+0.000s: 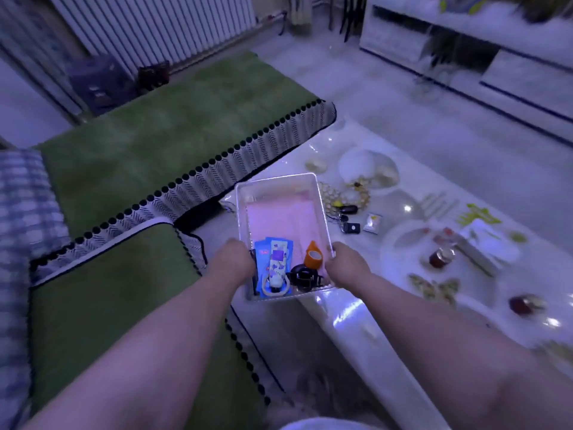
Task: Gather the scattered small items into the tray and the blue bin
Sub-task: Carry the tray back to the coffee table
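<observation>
A clear plastic tray (279, 193) with a pink floor is held between both hands over the gap beside the glossy table. My left hand (232, 259) grips its left wall and my right hand (345, 264) grips its right wall. Inside, at the near end, lie blue packets (263, 246), a small white tube (277, 270), an orange tape roll (313, 257) and a black clip (302, 276). On the table past the tray lie black car keys (348, 218) and a small sachet (373, 223). No blue bin is in view.
A glossy white table (356, 308) runs along the right with a gold wire basket (335, 193), plates, a small jar (440, 257), a tissue box (483, 243) and snacks. A green-covered sofa (139, 150) fills the left. A white cabinet stands at the far right.
</observation>
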